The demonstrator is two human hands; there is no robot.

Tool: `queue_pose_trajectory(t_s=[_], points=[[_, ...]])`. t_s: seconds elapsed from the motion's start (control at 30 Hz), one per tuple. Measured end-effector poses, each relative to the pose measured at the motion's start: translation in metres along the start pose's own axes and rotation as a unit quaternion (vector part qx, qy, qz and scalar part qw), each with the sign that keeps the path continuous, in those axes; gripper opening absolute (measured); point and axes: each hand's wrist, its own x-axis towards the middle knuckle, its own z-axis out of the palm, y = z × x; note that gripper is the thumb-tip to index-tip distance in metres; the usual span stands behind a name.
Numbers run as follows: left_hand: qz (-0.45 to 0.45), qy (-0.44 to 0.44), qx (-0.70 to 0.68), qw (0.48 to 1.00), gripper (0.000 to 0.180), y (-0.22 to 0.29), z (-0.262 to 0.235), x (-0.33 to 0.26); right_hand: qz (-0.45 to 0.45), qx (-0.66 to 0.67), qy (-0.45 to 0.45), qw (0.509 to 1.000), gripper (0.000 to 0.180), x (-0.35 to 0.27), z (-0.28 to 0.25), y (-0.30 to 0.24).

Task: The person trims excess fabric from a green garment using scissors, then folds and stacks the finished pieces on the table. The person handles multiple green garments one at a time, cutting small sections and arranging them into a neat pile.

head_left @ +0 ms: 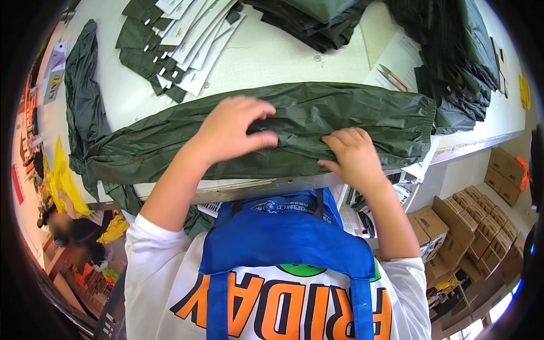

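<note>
Work table [272, 56]: pale top, its near edge running just in front of the person; the wide lens bends its outline.
Background: at right, many cardboard boxes [481, 221] are stacked below the table level; at left, a co-worker [76, 232] is near some yellow cloth [59, 178].
Green garment piece [303, 122]: long, dark, shiny and wrinkled, it lies across the table along the near edge; its right end is gathered, and its left end meets more green fabric [85, 85] reaching upward.
Left hand [235, 127]: over the middle of the piece, thumb and forefinger apart, with a gap between them.
Right hand [354, 153]: on the right half of the piece, fingers close together and bent, thumb a little apart; whether they pinch the cloth, I cannot tell.
Beyond the piece: fanned white cards [198, 42] with green pouches at left, dark folded fabric [317, 22] at centre, small partly red snips [394, 78] at right.
</note>
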Motion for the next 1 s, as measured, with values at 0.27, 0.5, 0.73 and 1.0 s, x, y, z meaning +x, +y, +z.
queue_pose_trajectory(t_s=[0.27,0.5,0.73,1.0], points=[[0.011,0.224,0.2,0.954,0.021,-0.027,0.043,-0.031,0.124,-0.078,-0.096,0.985,0.045,0.034,0.019,0.011],[0.019,0.238,0.143,0.961,0.042,-0.013,0.102,-0.04,0.094,-0.085,0.183,0.975,0.056,-0.009,-0.024,0.002],[-0.069,0.196,0.164,0.964,0.053,0.002,0.107,-0.037,0.442,0.437,0.309,0.72,0.071,-0.128,-0.031,0.124],[-0.113,0.122,0.17,0.971,0.058,0.007,0.1,-0.031,0.369,0.626,0.307,0.614,0.027,-0.096,-0.06,0.129]])
